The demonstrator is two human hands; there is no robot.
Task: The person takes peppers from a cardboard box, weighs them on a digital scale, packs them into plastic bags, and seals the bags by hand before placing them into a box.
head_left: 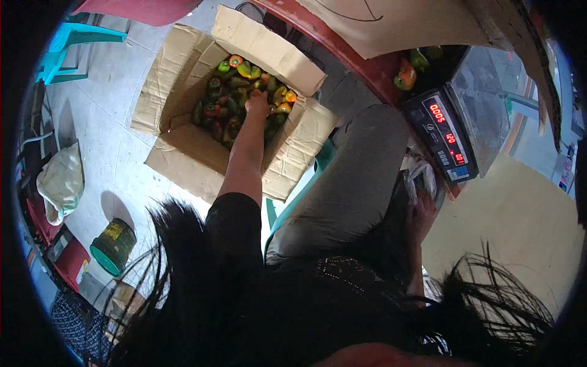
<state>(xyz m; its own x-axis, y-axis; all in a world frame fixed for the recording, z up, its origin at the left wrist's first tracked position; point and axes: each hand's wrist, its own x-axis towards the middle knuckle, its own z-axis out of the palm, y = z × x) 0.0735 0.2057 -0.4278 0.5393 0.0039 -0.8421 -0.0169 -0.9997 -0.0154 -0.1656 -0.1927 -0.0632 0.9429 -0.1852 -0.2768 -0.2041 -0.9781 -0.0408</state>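
My left hand (257, 104) reaches into an open cardboard box (186, 144) and touches the bell peppers (227, 104) heaped inside. They are green, red, orange and yellow. The fingers of that hand point down among the peppers, and their tips are hidden, so I cannot tell whether they grip one. Beside my right thigh, my right hand (422, 213) is closed on a clear plastic bag (420, 178). Just above this hand stands a digital scale (441, 131) with lit red digits.
More peppers (406, 74) sit in a dark container beyond the scale. Cardboard sheeting (422, 24) overhangs the upper right. At left are a turquoise plastic stool (64, 49), a whitish sack (61, 183) and a green bucket (114, 246) on the tiled floor. A tan board (507, 226) lies to the right.
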